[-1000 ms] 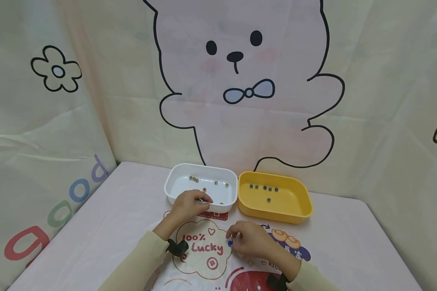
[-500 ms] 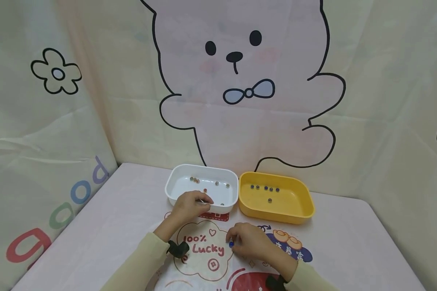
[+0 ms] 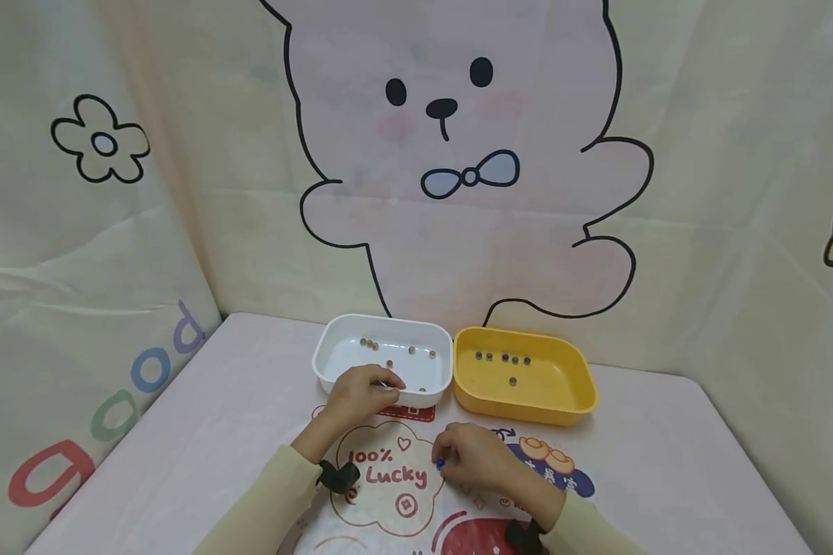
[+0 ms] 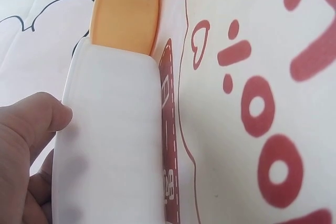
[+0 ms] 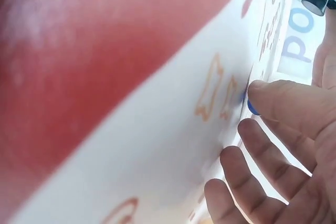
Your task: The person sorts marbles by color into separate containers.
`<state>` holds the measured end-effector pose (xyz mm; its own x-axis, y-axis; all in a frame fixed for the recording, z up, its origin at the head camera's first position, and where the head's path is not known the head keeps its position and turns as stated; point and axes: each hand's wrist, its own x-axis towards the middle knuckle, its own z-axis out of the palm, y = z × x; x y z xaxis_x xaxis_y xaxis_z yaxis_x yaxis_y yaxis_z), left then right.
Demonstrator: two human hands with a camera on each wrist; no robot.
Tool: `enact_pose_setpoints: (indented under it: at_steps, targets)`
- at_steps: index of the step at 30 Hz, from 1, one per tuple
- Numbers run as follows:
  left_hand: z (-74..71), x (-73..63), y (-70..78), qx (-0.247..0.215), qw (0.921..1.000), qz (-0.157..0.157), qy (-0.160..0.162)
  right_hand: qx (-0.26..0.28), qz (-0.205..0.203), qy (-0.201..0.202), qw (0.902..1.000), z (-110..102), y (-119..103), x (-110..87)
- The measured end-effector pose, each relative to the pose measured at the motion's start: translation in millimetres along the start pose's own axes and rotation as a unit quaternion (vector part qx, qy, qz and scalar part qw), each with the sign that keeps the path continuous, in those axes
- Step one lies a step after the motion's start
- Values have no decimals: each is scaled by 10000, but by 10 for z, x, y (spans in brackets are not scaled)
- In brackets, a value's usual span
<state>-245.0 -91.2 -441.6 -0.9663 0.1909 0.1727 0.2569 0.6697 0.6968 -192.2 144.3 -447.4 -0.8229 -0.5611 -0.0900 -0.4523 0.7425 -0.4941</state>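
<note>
My left hand (image 3: 362, 391) grips the front rim of the white tray (image 3: 333, 327); in the left wrist view, fingers show as shadows through the tray's wall (image 4: 115, 129). Several small round marbles, clear with coloured insides, lie in it. Low over the tablecloth, nearer to me than the trays, my right hand (image 3: 477, 456) pinches a small blue marble (image 3: 440, 463). In the right wrist view, the thumb covers part of this blue marble (image 5: 252, 106), and the other fingers are bent loosely beside it. How far the marble is off the cloth I cannot tell.
A yellow tray (image 3: 558, 385) touches the white tray's right side and holds several dark blue marbles (image 3: 504, 358). The light printed tablecloth (image 3: 673, 462) runs back to a bear-printed fabric wall (image 3: 541, 254). Another fabric wall (image 3: 76, 308) borders the left edge.
The right fingers close in slightly around the blue marble by the printed word. The left hand stays on the white tray's rim. The head view shifts a little.
</note>
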Motion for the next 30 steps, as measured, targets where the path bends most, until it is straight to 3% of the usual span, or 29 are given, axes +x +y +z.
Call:
enact_pose_setpoints:
  at_steps: [11, 18, 25, 30]
  targets:
    - [20, 14, -43, 31, 9999, 95, 58, 125, -36, 516, 9986, -253, 31, -33]
    - [14, 1, -36, 19, 10000, 67, 22, 253, 466, 1122, 9923, -546, 87, -70]
    - [4, -11, -21, 20, 10000, 29, 32, -133, 739, 1551, 9850, -924, 306, -79]
    - [8, -19, -13, 25, 10000, 29, 45, -5, 887, 1600, 9831, -1103, 536, -74]
